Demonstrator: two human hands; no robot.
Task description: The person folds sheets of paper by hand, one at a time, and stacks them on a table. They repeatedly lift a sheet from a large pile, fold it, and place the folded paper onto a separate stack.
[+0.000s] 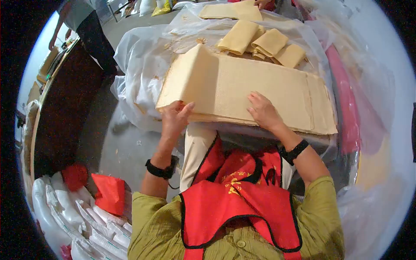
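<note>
Sheet stack (260,86) lies along the counter's (143,56) near edge, with open floor (121,143) to the left. Left hand (175,117) fingers are closed on the stack's near-left edge. Right hand (263,110) fingers are spread flat on top.

Left hand (175,117): fingertips hidden under sheet stack (242,86) at the grip. Far beyond grip, co-worker's hand (262,3) cut off at top edge. Up & left of grip, standing person (84,21) cropped by rim. Plastic sheeting (141,56) hides what's under stack.
</note>
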